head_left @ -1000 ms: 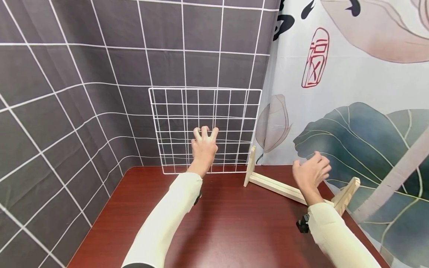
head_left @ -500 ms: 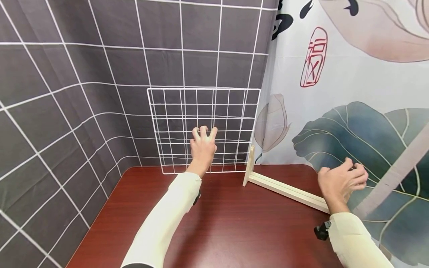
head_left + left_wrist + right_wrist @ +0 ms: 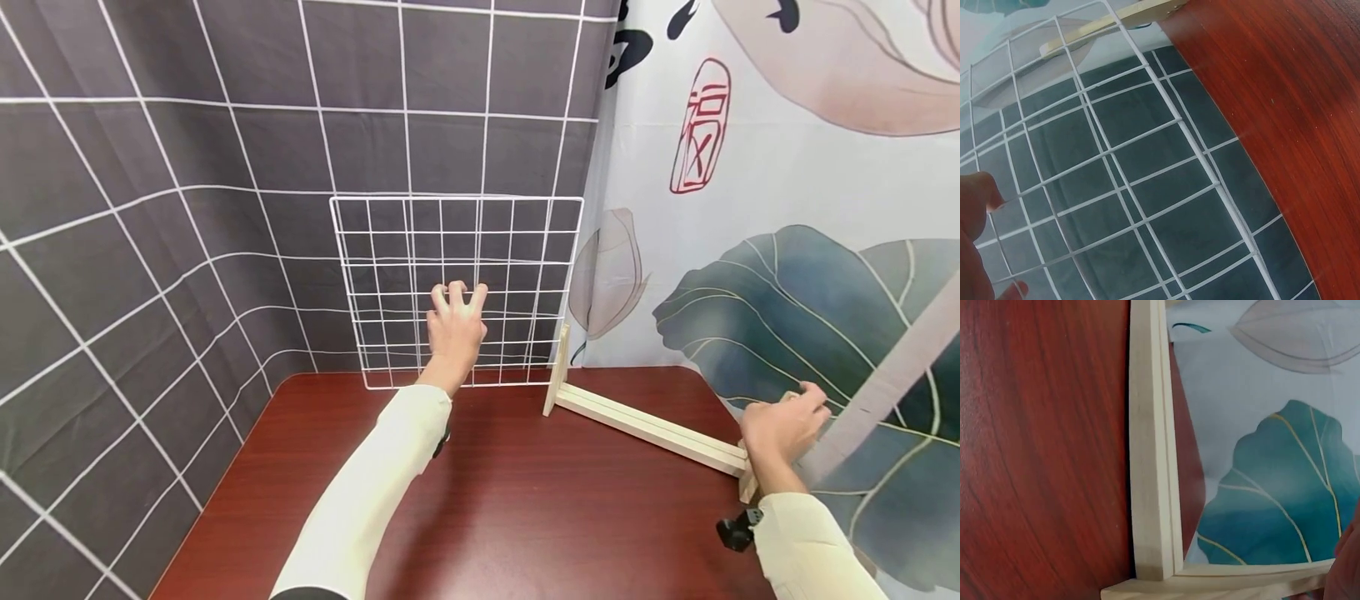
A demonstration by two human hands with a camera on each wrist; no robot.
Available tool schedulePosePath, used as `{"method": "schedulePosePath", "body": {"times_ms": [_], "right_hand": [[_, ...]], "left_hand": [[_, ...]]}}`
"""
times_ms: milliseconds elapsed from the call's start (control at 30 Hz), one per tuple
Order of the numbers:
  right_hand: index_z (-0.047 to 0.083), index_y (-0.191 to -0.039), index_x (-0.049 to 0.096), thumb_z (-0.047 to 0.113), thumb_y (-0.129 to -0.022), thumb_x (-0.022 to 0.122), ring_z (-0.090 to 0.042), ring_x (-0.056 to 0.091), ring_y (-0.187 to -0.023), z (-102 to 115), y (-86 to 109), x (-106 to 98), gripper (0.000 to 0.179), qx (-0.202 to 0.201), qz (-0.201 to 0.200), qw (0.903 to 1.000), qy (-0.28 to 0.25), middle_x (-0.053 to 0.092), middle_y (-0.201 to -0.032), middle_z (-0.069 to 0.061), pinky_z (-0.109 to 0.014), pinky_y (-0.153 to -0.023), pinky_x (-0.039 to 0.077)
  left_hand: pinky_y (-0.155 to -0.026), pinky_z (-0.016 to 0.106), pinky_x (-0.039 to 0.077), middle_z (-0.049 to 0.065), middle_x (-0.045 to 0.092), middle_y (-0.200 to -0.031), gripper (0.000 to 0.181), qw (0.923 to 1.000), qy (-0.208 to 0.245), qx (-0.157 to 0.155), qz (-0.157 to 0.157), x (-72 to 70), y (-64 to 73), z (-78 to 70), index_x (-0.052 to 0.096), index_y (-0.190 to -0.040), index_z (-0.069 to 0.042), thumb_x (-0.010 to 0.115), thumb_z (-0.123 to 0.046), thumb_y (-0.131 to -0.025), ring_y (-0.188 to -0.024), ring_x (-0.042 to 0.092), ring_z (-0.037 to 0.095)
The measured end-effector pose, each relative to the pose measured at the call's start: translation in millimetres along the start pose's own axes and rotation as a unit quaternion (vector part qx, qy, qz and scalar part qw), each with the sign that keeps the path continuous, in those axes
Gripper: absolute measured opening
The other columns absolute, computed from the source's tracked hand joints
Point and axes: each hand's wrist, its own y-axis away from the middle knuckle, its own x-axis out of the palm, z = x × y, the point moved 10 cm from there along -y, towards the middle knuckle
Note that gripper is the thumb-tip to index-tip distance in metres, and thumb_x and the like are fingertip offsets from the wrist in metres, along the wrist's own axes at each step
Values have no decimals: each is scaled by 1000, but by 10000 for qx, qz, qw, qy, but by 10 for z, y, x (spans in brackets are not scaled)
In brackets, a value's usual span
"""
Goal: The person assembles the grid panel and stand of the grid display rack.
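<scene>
Head view, contents listed from the hands outward: one left hand (image 3: 456,329), fingers bent through the openings of a white wire grid (image 3: 457,264) and gripping its wires a little below the middle, seemingly to keep the panel from tipping; one right hand (image 3: 783,425), gripping the upper part of the right upright (image 3: 1222,584) of a pale wooden stand, thumb and fingers on opposite sides, presumably to steady or guide that end. Wire grid: near-vertical at the far side of the table (image 3: 570,500), lower edge along the far border; whether that edge bears on the tabletop cannot be told. Wooden stand: on the right half of the table, comprising a left upright (image 3: 557,375), far end, just beside the grid's lower right corner (contact uncertain), and a crossbar (image 3: 648,427) running slantwise to the near right, grooved lengthwise, the groove apparently meant to receive a thin edge. Pale sleeves (image 3: 813,542) on both arms; dark wrist device (image 3: 738,531) at the right. Surround: grey curtain (image 3: 360,150) with white lines, far and left; floral curtain (image 3: 645,167), right.
</scene>
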Motion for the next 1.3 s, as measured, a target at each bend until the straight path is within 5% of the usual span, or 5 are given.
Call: {"method": "schedulePosePath", "body": {"times_ms": [533, 1300], "right_hand": [[7, -152, 30, 6, -85, 51, -54, 40, -133, -30, -45, -5, 70, -284, 278, 9985, 384, 38, -146, -32, -65, -107, 34], [8, -151, 35, 8, -88, 47, -55, 44, -128, 112, -15, 218, 64, -785, 478, 9936, 651, 46, -140, -31, -66, -105, 35]], "left_hand": [[-57, 37, 52, 8, 57, -118, 56, 9997, -8, -110, 217, 37, 14, 20, 60, -121, -24, 81, -13, -71, -116, 53, 35], [-55, 37, 50, 8, 58, -115, 54, 9999, 3, -40, -123, 11, -1, 10, 61, -118, -23, 80, -12, -68, -112, 54, 35]]}}
